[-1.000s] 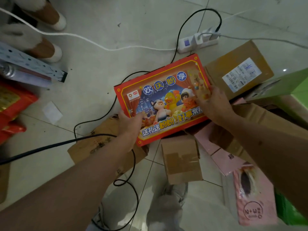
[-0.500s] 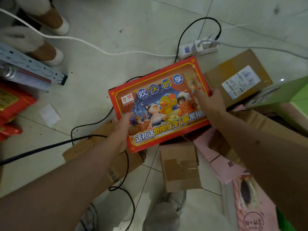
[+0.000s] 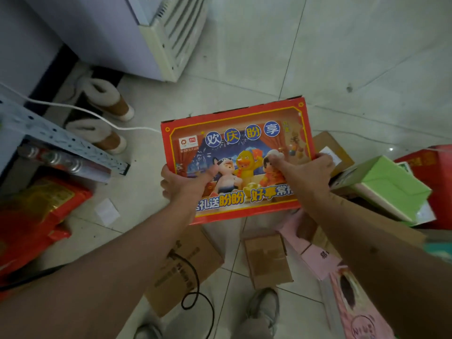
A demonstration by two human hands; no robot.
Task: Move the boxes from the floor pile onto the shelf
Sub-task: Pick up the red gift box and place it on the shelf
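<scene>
Shoes (image 3: 265, 311) of the person show at the bottom edge, on the tiled floor (image 3: 342, 57). Just beyond them lie a flattened brown carton (image 3: 181, 272) with a black cable (image 3: 195, 289) looped over it, a small taped brown box (image 3: 267, 260), and pink boxes (image 3: 318, 260) stacked to the right.

Above this pile, clear of the floor, the red gift box (image 3: 244, 133) is held between both hands. The left hand (image 3: 186, 184) grips its left edge near the lower corner, thumb laid across the printed face and fingers curled underneath. The right hand (image 3: 308, 172) clamps the right edge, thumb on the face and fingertips wrapped round the side. The hands are well apart, one on each short side.

The gift box lies nearly flat, printed face up toward the camera, its long axis running left to right with the right end tilted slightly farther away. Its text reads upright from the person's side.

Right of it sit a green box (image 3: 391, 189) and a brown carton (image 3: 330, 145) with a white label; what they contain cannot be told. To the left, red bags (image 3: 36, 211) lie under a perforated metal shelf rail (image 3: 61, 140). Farther off stand two fleece-lined boots (image 3: 105, 118), a white cable (image 3: 73, 108) and a white appliance (image 3: 146, 33) with vents.
</scene>
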